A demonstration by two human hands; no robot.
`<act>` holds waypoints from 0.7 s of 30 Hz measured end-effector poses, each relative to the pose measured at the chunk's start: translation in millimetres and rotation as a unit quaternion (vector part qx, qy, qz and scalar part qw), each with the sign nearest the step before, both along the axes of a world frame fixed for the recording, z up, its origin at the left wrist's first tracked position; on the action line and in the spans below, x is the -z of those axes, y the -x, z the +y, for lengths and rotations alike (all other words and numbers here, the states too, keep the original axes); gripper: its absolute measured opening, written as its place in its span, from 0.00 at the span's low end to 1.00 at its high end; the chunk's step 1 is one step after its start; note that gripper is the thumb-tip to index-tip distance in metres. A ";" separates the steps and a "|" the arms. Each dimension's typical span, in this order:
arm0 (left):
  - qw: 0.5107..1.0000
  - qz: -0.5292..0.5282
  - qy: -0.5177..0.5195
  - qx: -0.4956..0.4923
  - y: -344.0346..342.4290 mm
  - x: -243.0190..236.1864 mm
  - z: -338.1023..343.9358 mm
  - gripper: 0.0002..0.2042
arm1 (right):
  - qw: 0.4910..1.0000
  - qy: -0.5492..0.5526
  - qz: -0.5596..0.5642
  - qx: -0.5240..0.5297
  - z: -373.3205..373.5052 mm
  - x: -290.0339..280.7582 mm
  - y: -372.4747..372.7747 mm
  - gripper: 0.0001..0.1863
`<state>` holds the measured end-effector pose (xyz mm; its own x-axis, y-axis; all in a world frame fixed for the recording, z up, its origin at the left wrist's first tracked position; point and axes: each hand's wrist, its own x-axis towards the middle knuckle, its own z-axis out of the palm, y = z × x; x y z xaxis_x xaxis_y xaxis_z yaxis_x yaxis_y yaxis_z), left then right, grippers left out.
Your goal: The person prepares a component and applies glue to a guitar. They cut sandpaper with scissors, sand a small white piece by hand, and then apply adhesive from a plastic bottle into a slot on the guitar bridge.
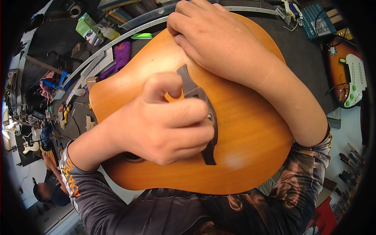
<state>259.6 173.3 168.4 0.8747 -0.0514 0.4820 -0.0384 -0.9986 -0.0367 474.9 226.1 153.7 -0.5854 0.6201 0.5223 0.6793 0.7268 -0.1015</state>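
An acoustic guitar point(250, 125) with an amber wooden top lies face up across my lap and the bench edge. Its dark bridge point(209, 154) runs down the middle, partly covered. Over the bridge is my left hand point(168, 125), its fingers curled into a closed grip. A small pale bit shows by its fingertips, but I cannot make out what they hold. My right hand point(211, 39) presses on the guitar's far edge, fingers bent over it. The sound hole point(133, 158) is mostly hidden under my left forearm.
Behind the guitar a long metal ruler point(156, 22) lies on the dark bench, near a green-handled tool point(141, 36) and a purple cloth point(119, 56). At right are a sunburst guitar body point(338, 58) and several hand tools point(350, 168). Another person point(51, 192) works at far left.
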 end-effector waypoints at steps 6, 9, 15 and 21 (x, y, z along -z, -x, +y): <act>0.986 -0.042 0.151 -0.054 12.4 -40.3 30.9 0.12 | 0.999 -0.018 -0.027 0.003 -2.8 -8.0 0.6 0.07; 0.958 -0.071 0.268 -0.069 20.5 -33.5 46.3 0.05 | 1.000 -0.013 -0.018 -0.017 -0.7 -5.3 0.5 0.07; 0.883 -0.116 0.439 -0.116 19.6 -15.7 41.2 0.05 | 0.999 0.027 0.018 0.006 1.8 -0.9 3.9 0.06; 0.854 -0.109 0.488 -0.143 16.8 -13.5 44.4 0.04 | 0.999 0.033 0.013 0.001 7.9 -1.5 2.2 0.09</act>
<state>242.7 217.6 181.9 0.6688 0.6684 0.3256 0.1137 -0.5247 0.8437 472.6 234.0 155.2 -0.5713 0.6547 0.4950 0.6771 0.7168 -0.1665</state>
